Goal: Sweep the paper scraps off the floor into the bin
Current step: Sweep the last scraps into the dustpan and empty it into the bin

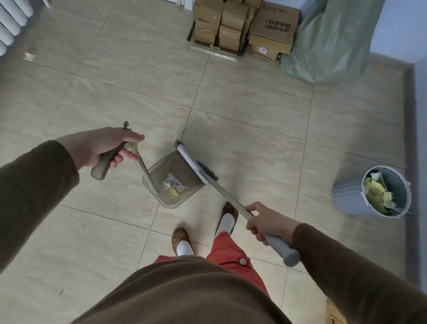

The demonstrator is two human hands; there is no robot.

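- Left hand (104,146) grips dustpan (174,181) handle; pan on floor (255,107) ahead of feet, scraps (173,185) inside.
- Right hand (266,224) grips broom (205,170) handle; shaft slants up-left, head at pan's mouth.
- Bin (375,191) well right, near wall, holding paper.

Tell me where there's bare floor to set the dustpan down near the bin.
Bare tiles lie between the dustpan and the bin, and ahead toward the cardboard boxes. The bin stands close to the right wall; the far wall is crowded with boxes and a green bag.
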